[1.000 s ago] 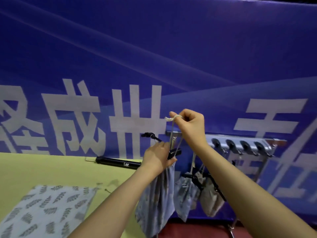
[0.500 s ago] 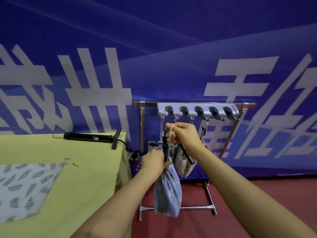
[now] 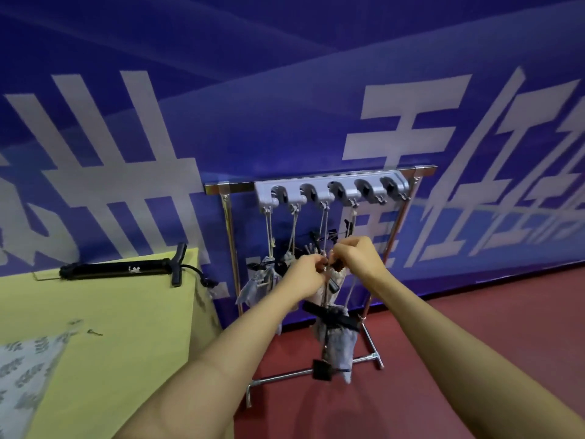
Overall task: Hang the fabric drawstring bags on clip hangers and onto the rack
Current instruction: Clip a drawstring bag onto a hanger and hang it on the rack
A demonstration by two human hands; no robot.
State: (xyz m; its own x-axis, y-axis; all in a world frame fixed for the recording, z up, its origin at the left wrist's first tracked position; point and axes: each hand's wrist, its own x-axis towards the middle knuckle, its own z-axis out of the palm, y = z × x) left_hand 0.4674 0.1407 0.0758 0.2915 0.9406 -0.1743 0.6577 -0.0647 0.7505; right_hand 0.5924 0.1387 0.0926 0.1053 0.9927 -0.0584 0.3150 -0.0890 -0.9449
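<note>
Both hands meet in front of the rack, fingers curled in a pinching grip. The left hand [image 3: 305,274] and the right hand [image 3: 356,259] close on the thin cord [image 3: 326,293] from which a black clip hanger [image 3: 330,316] hangs; exactly which fingers hold it is blurred. Under that hanger a grey-blue drawstring bag [image 3: 338,343] droops, clamped at its top, and a second black clip [image 3: 321,370] dangles lower, beside the bag's bottom edge.

Behind the hands, more bags [image 3: 259,285] hang on cords from the grey hook bar [image 3: 329,191] with its row of round holders. That bar is fixed to the top rail of a metal rack [image 3: 231,248], whose chrome legs stand on the red floor [image 3: 474,327]. Several cords run down from the hooks; the hands cover where some of them end.

To the left, a yellow-green tabletop [image 3: 126,327] carries a black hand pump [image 3: 126,269] along its far edge, with a hose drooping over the corner. A leaf-patterned fabric [image 3: 28,365] lies at the near left, and a small metal pin [image 3: 95,332] sits just beside it. A blue banner [image 3: 285,90] with large white characters fills the background.
</note>
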